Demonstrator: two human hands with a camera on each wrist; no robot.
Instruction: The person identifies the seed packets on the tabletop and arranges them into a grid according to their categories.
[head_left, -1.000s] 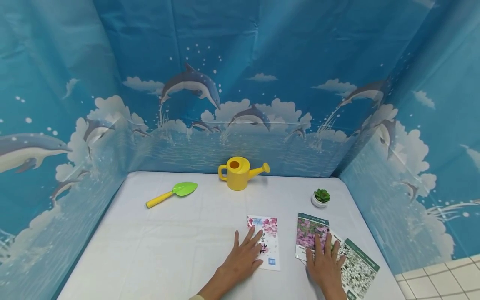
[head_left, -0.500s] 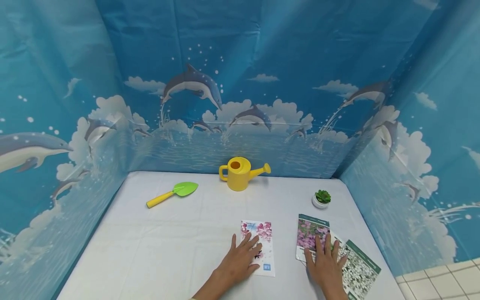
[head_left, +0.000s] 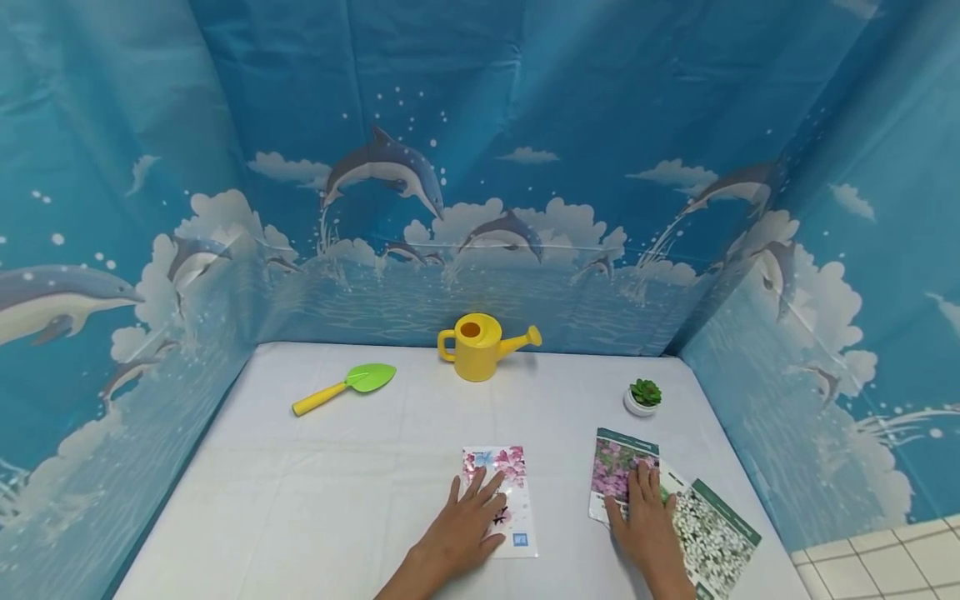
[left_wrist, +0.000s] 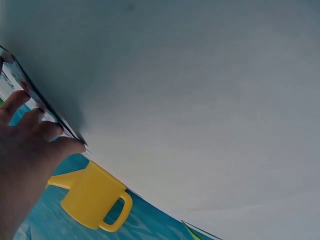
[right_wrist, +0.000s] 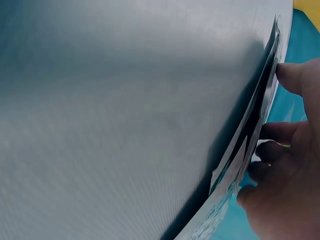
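Observation:
My left hand (head_left: 465, 529) rests with spread fingers on a seed packet with pink blossoms (head_left: 516, 492), which lies flat on the white table. In the left wrist view the fingertips of that hand (left_wrist: 30, 145) touch the packet's face. Further right, my right hand (head_left: 647, 525) lies on a seed packet with purple flowers (head_left: 611, 468). That packet partly covers another one with white flowers (head_left: 716, 533). Seen from the right wrist, the fingertips of the hand (right_wrist: 287, 155) press on the stacked packets, whose edges stand slightly apart. The palms hide the lower parts of the packets.
A yellow watering can (head_left: 476, 350) stands at the table's back edge. To its left lies a trowel (head_left: 345, 389) with a green blade and yellow handle. A small potted succulent (head_left: 642, 397) is at the back right. Dolphin-print curtains (head_left: 480, 167) enclose three sides.
The pink blossom packet has slid left and a little nearer under my left hand. My right hand's fingers have drawn closer together, and the purple flower packet has barely shifted left.

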